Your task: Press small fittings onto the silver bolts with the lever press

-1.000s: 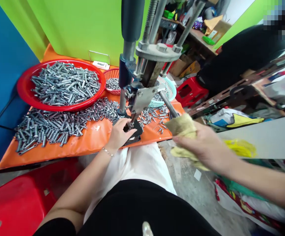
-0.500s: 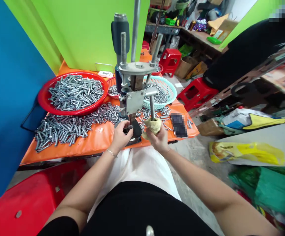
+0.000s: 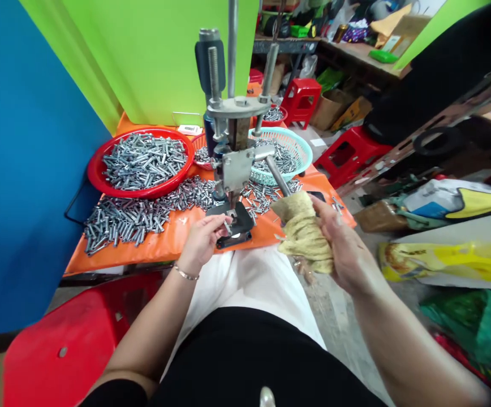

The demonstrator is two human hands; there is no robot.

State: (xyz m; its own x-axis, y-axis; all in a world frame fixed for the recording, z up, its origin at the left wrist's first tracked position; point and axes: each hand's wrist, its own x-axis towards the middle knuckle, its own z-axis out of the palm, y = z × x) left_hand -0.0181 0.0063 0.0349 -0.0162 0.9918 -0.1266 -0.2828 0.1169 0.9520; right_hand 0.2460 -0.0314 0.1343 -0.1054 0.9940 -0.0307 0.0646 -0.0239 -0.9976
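Observation:
My left hand [image 3: 203,242] pinches a small metal bolt [image 3: 227,227] at the near left edge of the press's black base plate [image 3: 242,217]. My right hand [image 3: 349,251] is around the yellowish cloth wrapping [image 3: 305,229] on the press lever [image 3: 277,174]; part of its fingers is hidden behind the cloth and blurred. The lever slants outward to the right, towards me. Between my hands and the green wall stands the hand press [image 3: 237,169], with a metal plate on its front and threaded posts above.
Loose bolts [image 3: 129,220] lie heaped on the orange table cover [image 3: 177,226]. A red basin [image 3: 97,175] full of bolts stands at left, a pale blue basket [image 3: 305,155] behind the press. A red chair [image 3: 63,339] is at lower left, red stools [image 3: 351,152] at right.
My right hand has swung the wrapped lever outward to the right. My left hand has drawn back from under the press head, with a bolt showing between its fingertips. The view has shifted slightly.

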